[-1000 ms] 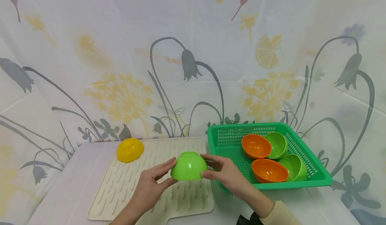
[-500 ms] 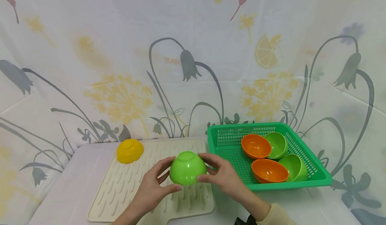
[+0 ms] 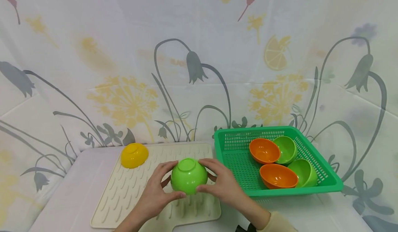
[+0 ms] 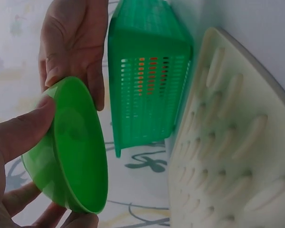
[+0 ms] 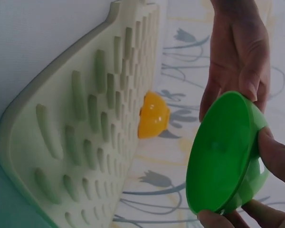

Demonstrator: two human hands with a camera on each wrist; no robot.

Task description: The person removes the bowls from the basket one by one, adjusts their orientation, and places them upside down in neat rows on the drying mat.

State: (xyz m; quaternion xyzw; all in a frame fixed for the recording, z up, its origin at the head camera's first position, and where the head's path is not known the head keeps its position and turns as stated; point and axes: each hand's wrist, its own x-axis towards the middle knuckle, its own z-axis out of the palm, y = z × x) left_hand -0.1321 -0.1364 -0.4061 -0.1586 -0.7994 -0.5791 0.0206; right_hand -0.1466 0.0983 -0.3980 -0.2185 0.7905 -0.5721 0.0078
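A light green bowl (image 3: 189,178) hangs upside down over the cream drying mat (image 3: 109,204), its foot ring uppermost and tipped toward me. My left hand (image 3: 157,192) holds it from the left; in the left wrist view the thumb lies on the outer wall and fingertips reach the rim. On the opposite side my right hand (image 3: 222,182) grips it between thumb and fingers. The right wrist view looks into the bowl's hollow (image 5: 221,152), which holds nothing. At the mat's back left corner a yellow bowl (image 3: 134,156) rests upside down.
To the right stands a green perforated basket (image 3: 236,159). Inside are orange bowls, one farther back (image 3: 264,151) and one nearer (image 3: 278,176), beside two light green bowls, a rear one (image 3: 287,149) and a front one (image 3: 306,173). A flower-printed cloth (image 3: 199,28) hangs behind.
Both hands have shifted slightly left and nearer with the green bowl. It has tipped so that its base faces me more. The yellow bowl and the basket stay put.
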